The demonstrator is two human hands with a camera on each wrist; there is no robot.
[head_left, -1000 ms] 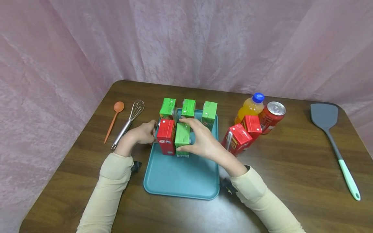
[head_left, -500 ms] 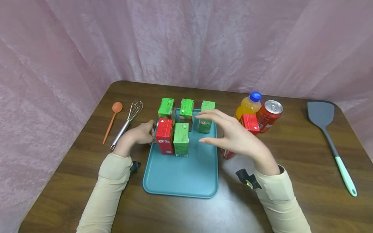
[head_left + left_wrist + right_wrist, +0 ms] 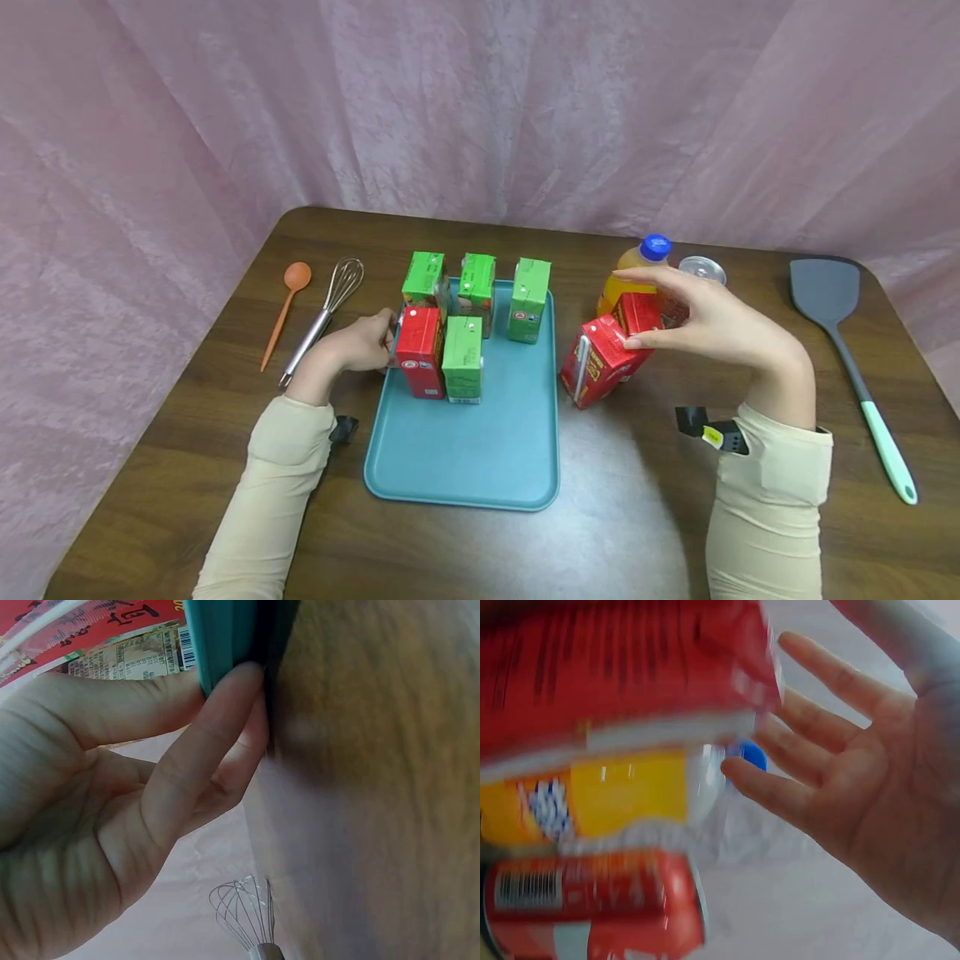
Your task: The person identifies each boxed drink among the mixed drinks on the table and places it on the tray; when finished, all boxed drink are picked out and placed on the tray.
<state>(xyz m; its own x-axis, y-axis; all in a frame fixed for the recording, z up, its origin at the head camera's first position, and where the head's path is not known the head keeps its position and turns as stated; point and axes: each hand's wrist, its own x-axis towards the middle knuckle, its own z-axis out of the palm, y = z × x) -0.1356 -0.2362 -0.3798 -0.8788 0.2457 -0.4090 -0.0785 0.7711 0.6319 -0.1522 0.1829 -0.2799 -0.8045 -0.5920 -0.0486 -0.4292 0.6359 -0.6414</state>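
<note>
My left hand point(image 3: 358, 344) pinches the left rim of a blue tray point(image 3: 495, 467); in the left wrist view the thumb lies on the rim point(image 3: 214, 645) with fingers curled against its outer side. On the tray stand a red drink carton point(image 3: 422, 354) and several green drink cartons point(image 3: 462, 358). My right hand point(image 3: 723, 321) is spread, with thumb and fingers apart, over two red drink cartons point(image 3: 596, 360) right of the tray. Its thumb tip overlaps the cartons in the head view. The right wrist view shows the fingers beside a blurred red carton point(image 3: 630, 667), holding nothing.
Behind the red cartons stand an orange drink bottle point(image 3: 617, 293) with a blue cap and a red soda can point(image 3: 702, 268), partly hidden by the right hand. A whisk point(image 3: 322, 321) and an orange spoon point(image 3: 285, 312) lie left; a grey-headed spatula point(image 3: 847, 350) lies far right.
My right hand has left the green carton, which now stands beside the red one on the tray, and moved right to the red cartons. The left hand keeps its place on the tray.
</note>
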